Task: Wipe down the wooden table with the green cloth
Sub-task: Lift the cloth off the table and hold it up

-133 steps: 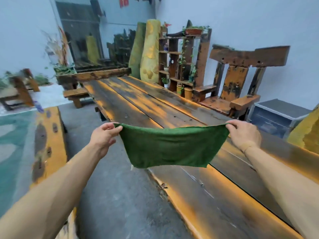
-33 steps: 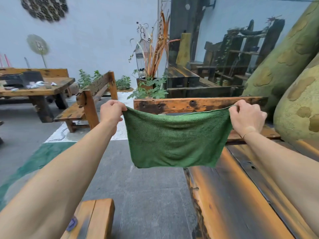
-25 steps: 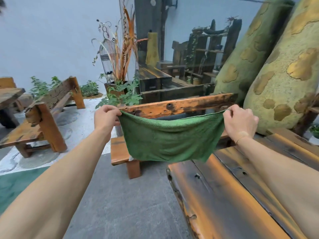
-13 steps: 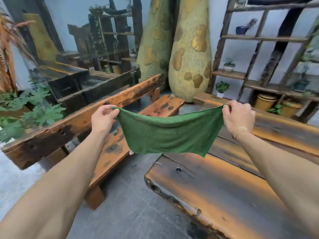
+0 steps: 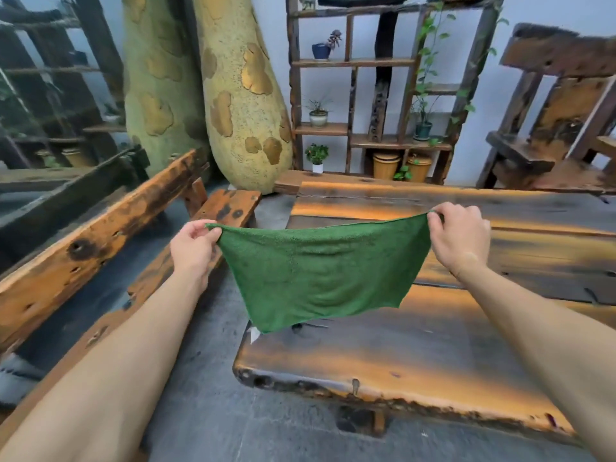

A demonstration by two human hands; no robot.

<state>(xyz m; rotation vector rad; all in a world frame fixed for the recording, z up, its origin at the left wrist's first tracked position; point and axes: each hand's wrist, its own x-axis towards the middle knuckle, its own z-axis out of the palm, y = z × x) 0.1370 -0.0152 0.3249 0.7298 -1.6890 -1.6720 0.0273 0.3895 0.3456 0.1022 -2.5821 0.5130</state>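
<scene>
The green cloth (image 5: pixel 316 275) hangs spread in the air between my hands, above the left end of the wooden table (image 5: pixel 433 358). My left hand (image 5: pixel 195 250) pinches its upper left corner. My right hand (image 5: pixel 461 236) pinches its upper right corner. The cloth's lower edge sags to just above the tabletop near the table's left corner; whether it touches I cannot tell. The tabletop is made of dark and orange planks and runs off to the right.
A wooden bench (image 5: pixel 110 235) stands left of the table across a strip of grey floor. Two tall yellow-green gourd-shaped sculptures (image 5: pixel 240 95) rise behind it. A shelf (image 5: pixel 376 95) with potted plants lines the back wall. A heavy wooden chair (image 5: pixel 560 111) is at far right.
My view has swung to the right, from the bench and plants to the end of the table and the shelf. Both hands keep the cloth stretched between them throughout.
</scene>
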